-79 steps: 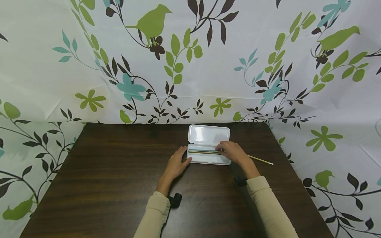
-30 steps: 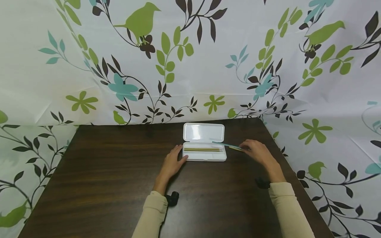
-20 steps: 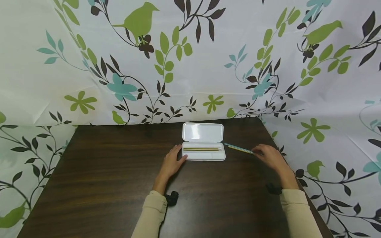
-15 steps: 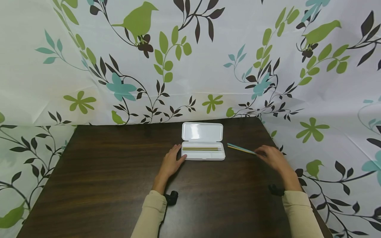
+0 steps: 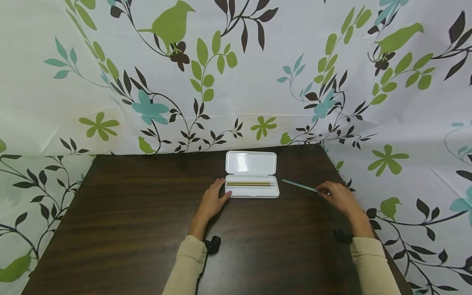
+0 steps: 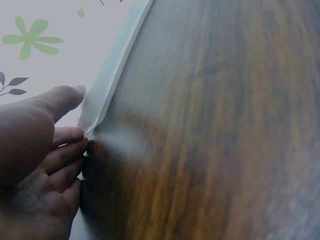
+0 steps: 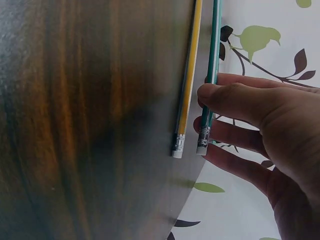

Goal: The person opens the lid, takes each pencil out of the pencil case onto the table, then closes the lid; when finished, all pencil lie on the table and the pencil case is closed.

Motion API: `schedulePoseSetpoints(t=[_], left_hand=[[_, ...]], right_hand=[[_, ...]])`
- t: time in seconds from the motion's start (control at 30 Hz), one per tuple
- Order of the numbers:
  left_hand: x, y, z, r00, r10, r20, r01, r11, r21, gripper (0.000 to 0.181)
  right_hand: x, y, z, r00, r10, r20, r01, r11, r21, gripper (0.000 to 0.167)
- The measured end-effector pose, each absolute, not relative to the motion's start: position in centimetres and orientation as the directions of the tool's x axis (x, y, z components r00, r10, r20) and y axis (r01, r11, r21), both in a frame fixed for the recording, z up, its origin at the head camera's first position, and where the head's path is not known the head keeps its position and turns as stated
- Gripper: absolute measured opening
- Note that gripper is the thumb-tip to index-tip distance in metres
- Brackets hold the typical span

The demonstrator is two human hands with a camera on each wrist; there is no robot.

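The left hand [image 5: 212,202] rests at the left end of a white pencil case [image 5: 252,192], thumb at its front corner, fingers straight; the left wrist view shows the hand [image 6: 47,150] touching the case's end [image 6: 102,95]. Yellowish pencils [image 5: 248,184] lie inside the opened case. To the right of the case, the right hand [image 5: 339,198] pinches a teal pencil [image 5: 300,185] near its eraser end. In the right wrist view the hand [image 7: 270,117] has thumb and fingers round the teal pencil [image 7: 216,50], beside a yellow pencil [image 7: 189,75] on the table.
The case's white lid [image 5: 250,162] stands open toward the back edge of the dark wooden table [image 5: 147,229]. Behind and beside the table hangs a white cloth [image 5: 258,82] with leaves, birds and flowers. Each wrist wears a black device [image 5: 213,245].
The right hand took a teal pencil out of the case and moved it right, beside the yellow one. The left hand has stayed at the case's left end.
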State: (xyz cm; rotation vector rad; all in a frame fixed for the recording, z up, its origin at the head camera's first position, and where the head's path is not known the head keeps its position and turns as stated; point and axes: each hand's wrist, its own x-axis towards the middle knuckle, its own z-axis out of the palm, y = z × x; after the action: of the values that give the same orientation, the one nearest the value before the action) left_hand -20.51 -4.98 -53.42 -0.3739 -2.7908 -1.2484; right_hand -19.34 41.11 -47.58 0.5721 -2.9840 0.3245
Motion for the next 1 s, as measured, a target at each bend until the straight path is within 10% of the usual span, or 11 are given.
schedulePoseSetpoints(t=[1.0], left_hand=[[-20.5, -4.8, -53.3, -0.977, 0.179, 0.114, 0.205, 0.655, 0.727, 0.060]], right_hand=[[-19.4, 40.9, -49.4, -0.952, -0.296, 0.078, -0.306, 0.926, -0.221, 0.017]])
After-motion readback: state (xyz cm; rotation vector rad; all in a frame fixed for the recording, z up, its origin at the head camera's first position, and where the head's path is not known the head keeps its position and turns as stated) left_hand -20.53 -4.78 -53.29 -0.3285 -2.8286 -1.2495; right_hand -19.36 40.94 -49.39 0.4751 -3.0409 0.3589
